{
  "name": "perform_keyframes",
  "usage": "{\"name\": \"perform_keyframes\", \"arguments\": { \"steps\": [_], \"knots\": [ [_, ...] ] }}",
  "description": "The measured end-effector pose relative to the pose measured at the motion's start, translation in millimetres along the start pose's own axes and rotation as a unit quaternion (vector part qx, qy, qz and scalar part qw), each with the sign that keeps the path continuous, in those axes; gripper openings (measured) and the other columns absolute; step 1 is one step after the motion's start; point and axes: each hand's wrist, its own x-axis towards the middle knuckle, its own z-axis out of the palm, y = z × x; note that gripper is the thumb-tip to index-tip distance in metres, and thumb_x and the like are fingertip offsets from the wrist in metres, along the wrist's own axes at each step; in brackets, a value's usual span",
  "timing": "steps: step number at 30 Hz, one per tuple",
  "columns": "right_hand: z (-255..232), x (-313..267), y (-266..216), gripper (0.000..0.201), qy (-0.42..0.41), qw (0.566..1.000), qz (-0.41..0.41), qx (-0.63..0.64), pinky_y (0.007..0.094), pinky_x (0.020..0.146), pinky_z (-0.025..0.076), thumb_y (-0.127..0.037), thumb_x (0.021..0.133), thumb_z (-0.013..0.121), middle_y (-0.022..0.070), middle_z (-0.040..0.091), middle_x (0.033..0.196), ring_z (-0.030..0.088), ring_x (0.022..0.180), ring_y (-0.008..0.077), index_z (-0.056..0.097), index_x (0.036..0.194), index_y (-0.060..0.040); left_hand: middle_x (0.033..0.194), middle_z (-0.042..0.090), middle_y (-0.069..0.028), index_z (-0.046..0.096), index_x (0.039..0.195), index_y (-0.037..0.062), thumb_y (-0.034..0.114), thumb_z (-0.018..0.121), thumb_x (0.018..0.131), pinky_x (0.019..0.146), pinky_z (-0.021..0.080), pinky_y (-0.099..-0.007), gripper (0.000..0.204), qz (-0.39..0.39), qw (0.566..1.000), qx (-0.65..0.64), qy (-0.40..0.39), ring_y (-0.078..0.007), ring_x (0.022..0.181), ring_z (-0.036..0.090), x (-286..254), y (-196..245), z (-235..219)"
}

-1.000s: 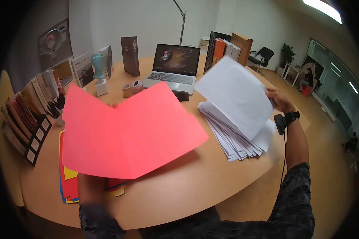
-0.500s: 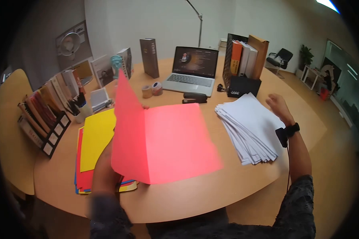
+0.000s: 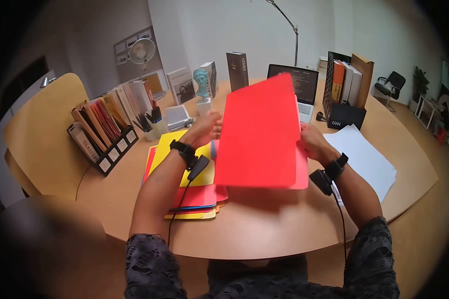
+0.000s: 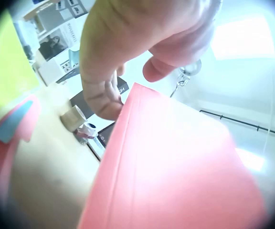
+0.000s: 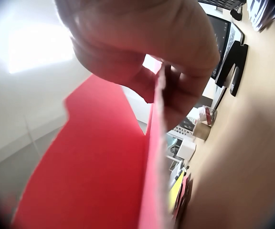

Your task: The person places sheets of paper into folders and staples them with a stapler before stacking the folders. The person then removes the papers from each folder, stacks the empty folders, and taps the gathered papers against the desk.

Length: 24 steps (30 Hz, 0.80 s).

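A red paper folder [image 3: 257, 134], folded over, stands up off the desk in the middle of the head view. My right hand [image 3: 315, 143] pinches its right edge between thumb and fingers; the right wrist view shows the edge of the folder [image 5: 99, 157] in that pinch. At the folder's spine side is my left hand [image 3: 204, 130], its fingers loosely bent right by the spine's corner and its thumb raised apart from the card. Under the left forearm lies a stack of coloured folders, a yellow folder [image 3: 184, 159] on top. White sheets [image 3: 361, 157] are piled beyond my right wrist.
A laptop [image 3: 304, 89] is partly hidden behind the raised folder. Books in a black holder [image 3: 346, 117] stand back right. At left are a file rack [image 3: 115, 152], pen cups [image 3: 157, 128] and a small bust [image 3: 200, 83]. A stapler [image 5: 235, 67] lies near the laptop.
The red folder has gone from spread open to folded and upright. My right hand has left the paper pile and taken the folder's right edge. My left hand has come out to its left side.
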Motion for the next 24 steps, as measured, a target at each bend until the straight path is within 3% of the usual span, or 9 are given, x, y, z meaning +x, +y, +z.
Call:
{"name": "perform_keyframes", "arguments": {
  "steps": [2, 5, 7, 9, 14, 18, 20, 22, 24],
  "knots": [
    [0.0, 15.5, 2.1, 0.017, -0.034, 0.999, 0.031, 0.017, 0.031, 0.061, 0.055, 0.004, 0.088, 0.056, 0.0115, 0.067, 0.092, 0.066, 0.071, 0.0179, 0.061, 0.103, 0.0056, 0.104, 0.06, -0.0052, 0.053, 0.117, 0.0038, 0.011, 0.054, 0.094, 0.074, 0.053, -0.0284, 0.024, -0.005, 0.997, -0.009, -0.08, -0.013, 0.085, 0.061, -13.1, -4.5, -10.2],
    [12.9, 27.3, 2.2, 0.016, -0.068, 0.997, 0.026, -0.008, 0.0307, 0.065, 0.053, -0.007, 0.094, 0.055, 0.0108, 0.066, 0.092, 0.065, 0.073, 0.0171, 0.061, 0.105, 0.0035, 0.101, 0.062, -0.0059, 0.054, 0.115, 0.001, 0.006, 0.055, 0.092, 0.077, 0.056, -0.0306, 0.024, -0.001, 0.996, -0.067, -0.062, -0.0152, 0.088, 0.064, -28.3, -15.8, -20.1],
    [31.8, 27.4, -4.3, 0.02, -0.051, 0.997, 0.052, 0.013, 0.0314, 0.073, 0.052, -0.012, 0.097, 0.051, 0.0096, 0.066, 0.094, 0.064, 0.079, 0.0162, 0.061, 0.107, 0.0023, 0.104, 0.063, -0.0068, 0.052, 0.12, 0.0002, 0.004, 0.055, 0.093, 0.082, 0.057, -0.0309, 0.028, 0.05, 0.998, -0.04, -0.011, -0.0164, 0.089, 0.066, -28.4, -18.6, -45.7],
    [44.9, 29.6, -4.1, 0.034, -0.065, 0.994, 0.086, 0.019, 0.0331, 0.087, 0.048, -0.028, 0.103, 0.042, 0.0081, 0.066, 0.095, 0.061, 0.088, 0.0158, 0.06, 0.111, -0.0002, 0.097, 0.064, -0.01, 0.056, 0.111, -0.0028, 0.002, 0.052, 0.091, 0.076, 0.058, -0.0327, 0.021, 0.072, 0.995, -0.034, 0.065, -0.0182, 0.082, 0.066, -40.5, -10.3, -62.8],
    [106.4, 36.9, 17.4, 0.015, -0.135, 0.987, 0.078, -0.036, 0.0312, 0.07, 0.055, -0.015, 0.096, 0.055, 0.0068, 0.063, 0.091, 0.063, 0.076, 0.0167, 0.059, 0.101, -0.0009, 0.093, 0.066, -0.0092, 0.058, 0.106, -0.0042, 0.003, 0.051, 0.092, 0.072, 0.056, -0.0313, 0.018, 0.074, 0.985, 0.067, 0.139, -0.0176, 0.079, 0.066, -71.1, -11.9, -124.2],
    [142.8, 64.0, 61.7, 0.015, -0.188, 0.973, 0.079, -0.111, 0.0331, 0.067, 0.055, -0.013, 0.094, 0.056, 0.0077, 0.059, 0.086, 0.06, 0.072, 0.0154, 0.056, 0.093, 0.0018, 0.087, 0.067, -0.0076, 0.064, 0.098, -0.002, 0.01, 0.057, 0.092, 0.067, 0.052, -0.031, 0.015, -0.016, 0.96, 0.201, 0.194, -0.0152, 0.078, 0.065, -91.1, -36.6, -183.3],
    [146.7, 82.4, 84.9, 0.02, -0.193, 0.964, 0.1, -0.151, 0.0368, 0.066, 0.057, -0.014, 0.093, 0.058, 0.0096, 0.058, 0.088, 0.061, 0.076, 0.0187, 0.055, 0.097, 0.0053, 0.084, 0.065, -0.0071, 0.064, 0.095, -0.0027, 0.018, 0.06, 0.092, 0.064, 0.049, -0.0324, 0.022, -0.047, 0.876, 0.424, 0.223, -0.0147, 0.074, 0.061, -103.5, -44.9, -201.5],
    [152.7, 83.7, 92.5, 0.027, -0.2, 0.953, 0.123, -0.194, 0.0405, 0.065, 0.059, -0.015, 0.091, 0.06, 0.0115, 0.057, 0.089, 0.063, 0.08, 0.0221, 0.054, 0.102, 0.0088, 0.087, 0.065, -0.01, 0.064, 0.101, -0.0055, 0.021, 0.062, 0.091, 0.061, 0.048, -0.0334, 0.029, -0.104, 0.87, 0.399, 0.269, -0.0178, 0.074, 0.062, -111.2, -46.4, -220.2],
    [163.5, 65.6, 78.0, 0.021, -0.118, 0.965, 0.142, -0.185, 0.0388, 0.063, 0.055, -0.015, 0.091, 0.059, 0.0104, 0.052, 0.083, 0.054, 0.069, 0.0179, 0.054, 0.086, 0.0046, 0.091, 0.066, -0.0128, 0.063, 0.106, -0.0083, 0.024, 0.064, 0.089, 0.057, 0.047, -0.0343, 0.037, -0.159, 0.86, 0.37, 0.314, -0.0209, 0.074, 0.063, -113.9, -45.1, -223.3]
  ]
}}
